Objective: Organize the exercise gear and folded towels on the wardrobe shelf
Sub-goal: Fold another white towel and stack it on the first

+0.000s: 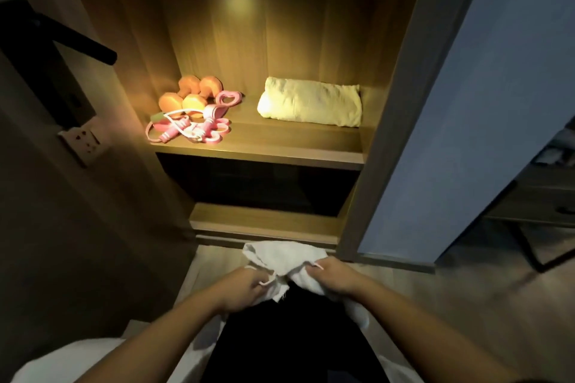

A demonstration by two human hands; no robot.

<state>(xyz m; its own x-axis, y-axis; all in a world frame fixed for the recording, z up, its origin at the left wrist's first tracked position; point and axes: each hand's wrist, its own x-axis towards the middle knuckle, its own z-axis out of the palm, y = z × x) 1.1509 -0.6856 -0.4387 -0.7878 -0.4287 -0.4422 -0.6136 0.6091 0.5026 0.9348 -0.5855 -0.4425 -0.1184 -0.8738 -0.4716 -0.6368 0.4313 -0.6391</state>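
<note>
Head view: both hands (245, 286) (334, 278) grip a white towel (273, 255) (crumpled).

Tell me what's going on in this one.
A person is at an open wardrobe, gripping a white towel with both the left hand and the right hand, low in front of it. The towel looks crumpled, not yet folded. On the lit shelf, two orange dumbbells and a pink jump rope sit at the left, and a folded yellow towel lies at the right.
</note>
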